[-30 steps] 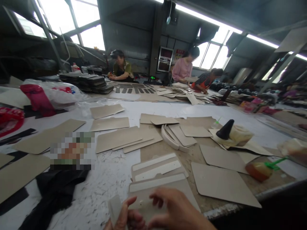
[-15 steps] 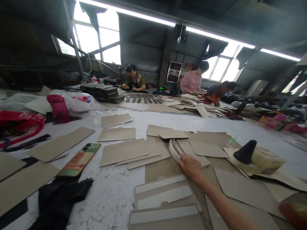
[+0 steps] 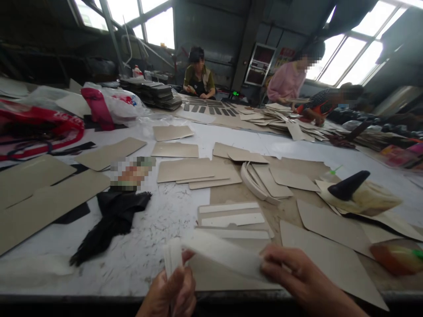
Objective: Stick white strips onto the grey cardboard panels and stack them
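Observation:
At the table's front edge my left hand [image 3: 178, 286] is closed around a small bundle of white strips [image 3: 172, 257], thumb on top. My right hand [image 3: 294, 268] pinches the end of a broad white strip [image 3: 228, 257], blurred by motion, which stretches across to my left hand. Beneath it lies a beige board [image 3: 231, 279], partly covered. Just beyond are beige boards with white strips on them [image 3: 231, 219]. Farther on, a curved bundle of pale strips [image 3: 253, 182] rests beside loose beige boards [image 3: 198, 169].
Left are a black cloth [image 3: 114, 220], a pixelated phone [image 3: 134, 172], more boards [image 3: 49, 198] and a red bag [image 3: 42, 127]. A black cone [image 3: 349, 185] lies on a yellowish bag at right, near a bottle with orange contents [image 3: 395, 257]. Several people work at the far table.
My right hand has left the curved bundle and come back to the front edge, now gripping a white strip. My left hand has come into view holding strips. The view has tilted downward.

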Action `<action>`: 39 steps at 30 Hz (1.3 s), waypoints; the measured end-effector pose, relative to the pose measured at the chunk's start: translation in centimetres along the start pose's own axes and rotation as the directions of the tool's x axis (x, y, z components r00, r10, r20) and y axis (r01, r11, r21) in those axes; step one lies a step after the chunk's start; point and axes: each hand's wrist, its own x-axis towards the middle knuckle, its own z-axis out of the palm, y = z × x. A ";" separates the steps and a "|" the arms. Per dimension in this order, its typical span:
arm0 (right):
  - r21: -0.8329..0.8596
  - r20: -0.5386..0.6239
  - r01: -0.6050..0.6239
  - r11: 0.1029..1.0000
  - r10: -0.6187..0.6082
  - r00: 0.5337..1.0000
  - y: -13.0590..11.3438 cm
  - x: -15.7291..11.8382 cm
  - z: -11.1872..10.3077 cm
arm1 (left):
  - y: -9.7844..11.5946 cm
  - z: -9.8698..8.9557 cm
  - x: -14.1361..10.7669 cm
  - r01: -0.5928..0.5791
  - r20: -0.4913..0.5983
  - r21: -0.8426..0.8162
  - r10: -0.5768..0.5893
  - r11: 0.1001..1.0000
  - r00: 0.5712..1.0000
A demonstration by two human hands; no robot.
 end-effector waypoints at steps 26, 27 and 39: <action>0.270 0.139 -0.122 0.955 0.087 0.987 -1.2 1.1 10.4 | -2.9 -1.0 -0.8 0.020 -0.208 0.076 -0.004 0.997 0.978; 0.275 0.129 -0.117 0.954 0.084 0.988 -1.2 1.0 10.7 | -3.0 -1.0 -0.9 0.023 -0.230 0.067 -0.007 0.998 0.973; 0.246 0.012 -0.093 0.965 0.093 0.996 -1.0 -0.1 9.4 | -3.9 -1.7 -2.4 0.046 -0.207 0.119 -0.021 0.992 0.978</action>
